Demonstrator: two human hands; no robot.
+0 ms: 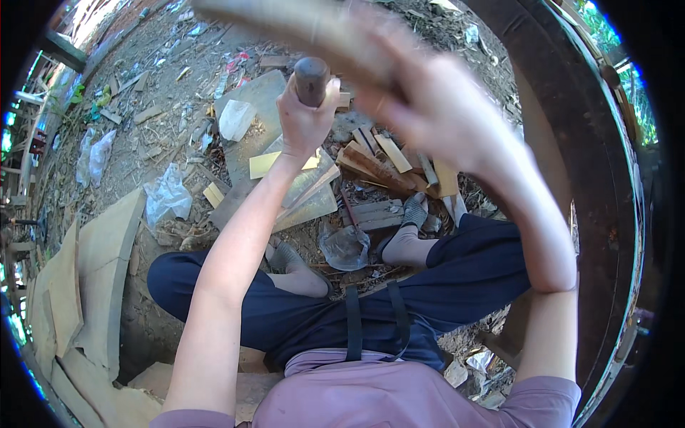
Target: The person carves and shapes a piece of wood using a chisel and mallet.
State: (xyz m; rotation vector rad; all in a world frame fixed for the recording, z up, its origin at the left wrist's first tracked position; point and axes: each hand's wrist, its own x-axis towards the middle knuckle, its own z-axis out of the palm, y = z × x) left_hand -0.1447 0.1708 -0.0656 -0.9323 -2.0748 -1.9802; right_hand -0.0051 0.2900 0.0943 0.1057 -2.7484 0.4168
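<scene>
We cannot make out the blurred wooden bar (307, 25) in full, for the upper edge crops it. The right hand (428, 93), equally smeared, grasps its near end. The left hand (301, 121) has its fingers clenched around a wooden handle (312, 80); we see the rounded end projecting above the fist, its lower portion hidden.

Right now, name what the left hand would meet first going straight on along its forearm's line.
Likely the blurred wooden piece in the right hand, across that line beyond the handle the left hand grips. Depth is unclear; the piece may be higher, so the hand could pass beneath.
</scene>
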